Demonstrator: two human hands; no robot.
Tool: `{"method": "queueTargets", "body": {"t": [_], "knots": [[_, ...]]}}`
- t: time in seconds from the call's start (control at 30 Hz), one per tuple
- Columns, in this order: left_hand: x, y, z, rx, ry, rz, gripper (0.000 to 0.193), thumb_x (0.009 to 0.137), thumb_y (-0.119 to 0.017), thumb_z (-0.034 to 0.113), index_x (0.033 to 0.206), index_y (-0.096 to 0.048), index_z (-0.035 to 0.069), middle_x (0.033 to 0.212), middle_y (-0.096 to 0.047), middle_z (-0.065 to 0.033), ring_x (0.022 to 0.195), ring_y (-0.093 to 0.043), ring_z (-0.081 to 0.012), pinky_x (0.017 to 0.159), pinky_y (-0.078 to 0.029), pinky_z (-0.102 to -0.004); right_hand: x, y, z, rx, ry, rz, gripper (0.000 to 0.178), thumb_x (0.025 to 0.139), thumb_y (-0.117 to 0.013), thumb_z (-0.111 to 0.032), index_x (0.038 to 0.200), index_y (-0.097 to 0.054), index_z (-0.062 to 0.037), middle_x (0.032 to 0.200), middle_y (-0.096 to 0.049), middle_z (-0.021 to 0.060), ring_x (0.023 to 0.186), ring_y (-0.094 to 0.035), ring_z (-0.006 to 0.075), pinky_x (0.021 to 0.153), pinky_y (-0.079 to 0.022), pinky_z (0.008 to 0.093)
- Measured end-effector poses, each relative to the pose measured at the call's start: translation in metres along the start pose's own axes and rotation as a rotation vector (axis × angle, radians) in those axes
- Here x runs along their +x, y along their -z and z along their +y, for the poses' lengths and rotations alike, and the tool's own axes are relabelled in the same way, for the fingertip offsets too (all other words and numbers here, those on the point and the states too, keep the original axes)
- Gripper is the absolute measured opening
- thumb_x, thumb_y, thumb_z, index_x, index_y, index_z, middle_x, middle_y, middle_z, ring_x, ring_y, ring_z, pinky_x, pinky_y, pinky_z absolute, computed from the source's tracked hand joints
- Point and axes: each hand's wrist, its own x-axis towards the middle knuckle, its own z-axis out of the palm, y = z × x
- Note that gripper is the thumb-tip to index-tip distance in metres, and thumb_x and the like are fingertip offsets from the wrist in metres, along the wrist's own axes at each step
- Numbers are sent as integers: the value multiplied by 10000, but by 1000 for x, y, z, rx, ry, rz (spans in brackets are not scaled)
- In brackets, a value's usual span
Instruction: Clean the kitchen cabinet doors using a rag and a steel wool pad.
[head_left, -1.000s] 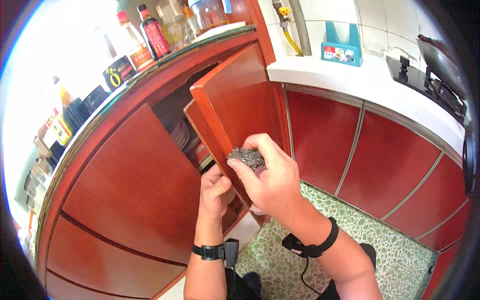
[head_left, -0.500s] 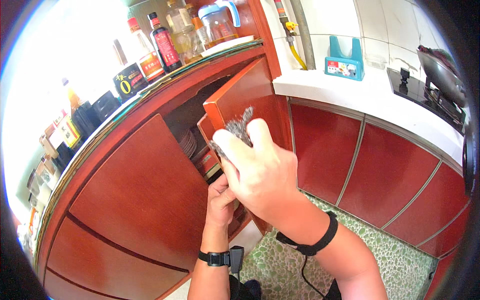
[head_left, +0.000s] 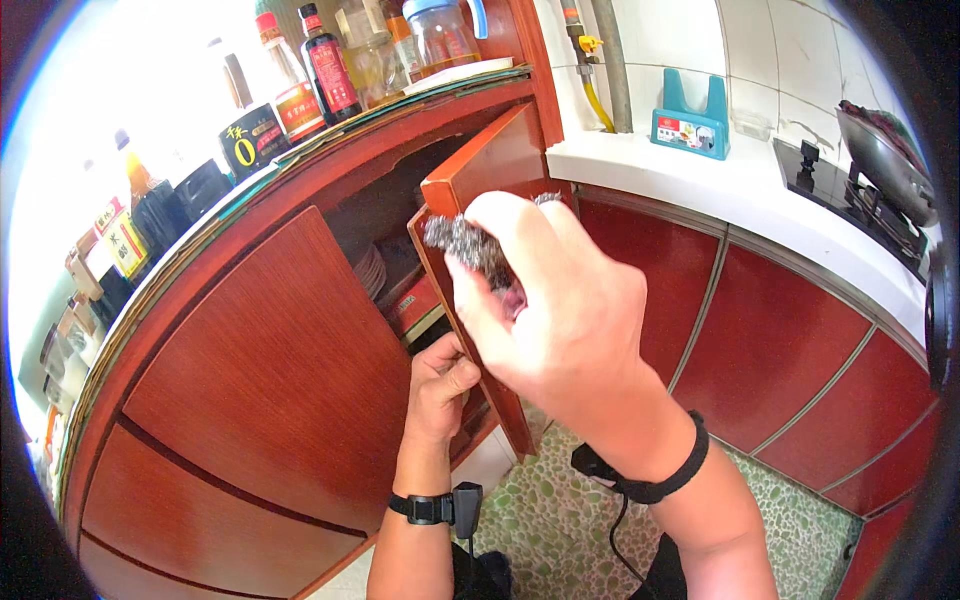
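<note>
The right hand point(head_left: 570, 300) is closed on a grey scourer point(head_left: 468, 247), pinching it between thumb and fingers, with tufts sticking out on both sides of the grip and a bit of pink point(head_left: 512, 303) showing under the palm. The scourer lies over the free edge of the open door point(head_left: 490, 160), just below its top corner; how firmly it presses cannot be told. Below and left of that grip, the left hand point(head_left: 440, 390) is curled round the same edge, thumb bent, holding the door. Left of the scourer, inside the cupboard, are stacked plates point(head_left: 370, 270), with a red box point(head_left: 415, 303) just above the left hand. Farther left is a second door point(head_left: 260, 370). Up and left of the right hand, bottles point(head_left: 333, 70) and a jug point(head_left: 440, 40) stand on the cupboard top. Up and right of it, a white counter point(head_left: 640, 175) bears a teal rack point(head_left: 690, 125); farther right, a wok point(head_left: 885, 165) sits tilted on the stove point(head_left: 815, 190). Beneath both hands is the green pebble-patterned floor point(head_left: 560, 510).
</note>
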Motion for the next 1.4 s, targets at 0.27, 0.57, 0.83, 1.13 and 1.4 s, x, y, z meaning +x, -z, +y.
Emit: {"method": "queueTargets", "body": {"t": [0.27,0.57,0.83,1.13,1.4], "knots": [[9,-2,0,-4,33,7,596,807,-892,425,1163,-718,-21,1133,-736,-54,1043,-652,-154,960,-471,-308,6,-16,5,-117,48,22,188,801,-763,-77,976,-716,-127,750,-567,42,575,-597,222,492,-469,343],[4,10,2,-11,91,-39,673,829,-862,472,1256,-662,-8,1173,-711,-49,1054,-665,-154,947,-513,-304,-55,-16,-1,-161,8,-145,195,798,-750,-107,990,-720,-120,791,-606,71,587,-633,267,490,-496,358],[3,12,-2,10,113,13,714,819,-860,468,1314,-657,-4,1225,-724,-58,1102,-658,-152,981,-490,-308,-33,-23,-1,-233,88,-114,86,787,-690,-136,820,-611,-124,759,-597,82,557,-677,254,477,-527,396],[6,17,-4,-3,43,-61,900,774,-866,551,1410,-589,-22,1383,-663,-94,1273,-604,-214,1096,-439,-380,-169,-22,3,-159,-153,-334,323,842,-769,-214,1148,-684,-156,863,-585,55,543,-615,244,491,-499,364],[4,20,-9,-7,118,42,661,856,-855,414,1318,-652,-14,1237,-722,-67,1077,-689,-169,934,-545,-312,-39,-28,1,-93,16,-107,159,855,-730,-139,1000,-666,-126,804,-545,64,558,-623,233,465,-486,350]]}}
